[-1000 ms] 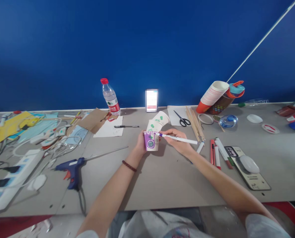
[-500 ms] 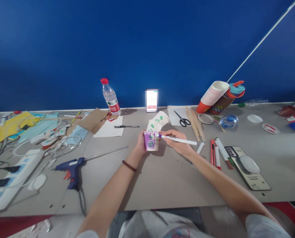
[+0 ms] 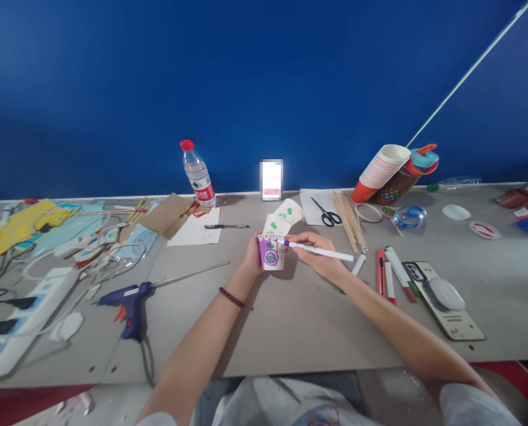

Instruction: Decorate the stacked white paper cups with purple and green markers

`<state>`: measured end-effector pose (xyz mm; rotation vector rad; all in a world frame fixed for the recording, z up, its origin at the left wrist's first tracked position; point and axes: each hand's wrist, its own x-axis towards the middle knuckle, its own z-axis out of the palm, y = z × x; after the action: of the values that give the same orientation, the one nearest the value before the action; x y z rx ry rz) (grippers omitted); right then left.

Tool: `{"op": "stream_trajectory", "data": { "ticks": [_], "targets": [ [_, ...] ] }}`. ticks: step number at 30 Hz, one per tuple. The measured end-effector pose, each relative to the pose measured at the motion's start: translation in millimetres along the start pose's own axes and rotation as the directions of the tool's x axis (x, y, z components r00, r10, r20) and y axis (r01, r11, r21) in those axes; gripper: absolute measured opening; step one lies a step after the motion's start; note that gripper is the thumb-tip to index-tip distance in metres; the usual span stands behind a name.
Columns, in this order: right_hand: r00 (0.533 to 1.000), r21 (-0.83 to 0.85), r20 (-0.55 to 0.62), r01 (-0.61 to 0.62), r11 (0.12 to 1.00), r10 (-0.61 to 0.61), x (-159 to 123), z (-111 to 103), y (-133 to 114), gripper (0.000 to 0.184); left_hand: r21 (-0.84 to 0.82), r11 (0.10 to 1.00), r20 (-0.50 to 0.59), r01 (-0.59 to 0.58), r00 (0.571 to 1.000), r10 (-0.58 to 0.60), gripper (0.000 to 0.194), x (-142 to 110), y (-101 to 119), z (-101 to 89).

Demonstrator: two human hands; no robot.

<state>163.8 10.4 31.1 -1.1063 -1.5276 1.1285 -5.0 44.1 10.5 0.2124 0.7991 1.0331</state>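
A blue wall (image 3: 264, 83) rises along the back edge of the grey table (image 3: 290, 331). Towards the table's left edge lies a white power strip (image 3: 37, 313) with black plugs in it. Nearer the middle, close to the front edge, a dark blue glue gun (image 3: 133, 305) lies on its side. A phone (image 3: 462, 322) rests by the front edge, towards the right, with a white rounded object (image 3: 447, 294) on it. By the back edge, a stack of paper cups (image 3: 383, 168) leans right of centre, and a red-capped bottle (image 3: 199, 180) stands left of centre.

The curved run of paper cups (image 3: 277, 225) is midway between front and back edges, its nearest cup partly purple; whether it touches the table I cannot tell. The left hand (image 3: 253, 254) is wrapped around that cup's left side. The right hand (image 3: 319, 253), just beside, pinches a white marker (image 3: 324, 251), tip at the rim.
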Motion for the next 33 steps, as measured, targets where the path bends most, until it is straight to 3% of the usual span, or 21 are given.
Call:
{"op": "stream_trajectory", "data": {
  "ticks": [19,33],
  "targets": [
    [0.998,-0.109,0.019,0.055,0.993,-0.053,-2.4,-0.6,3.1,0.021,0.013,1.0,0.013,-0.002,1.0,0.002,0.031,-3.5,-0.9,4.1],
    [0.997,-0.064,0.028,0.07,0.996,-0.068,-2.0,-1.5,6.7,0.015,-0.011,1.0,0.018,0.003,1.0,-0.003,0.032,-5.0,-0.4,6.0]
  ]
}}
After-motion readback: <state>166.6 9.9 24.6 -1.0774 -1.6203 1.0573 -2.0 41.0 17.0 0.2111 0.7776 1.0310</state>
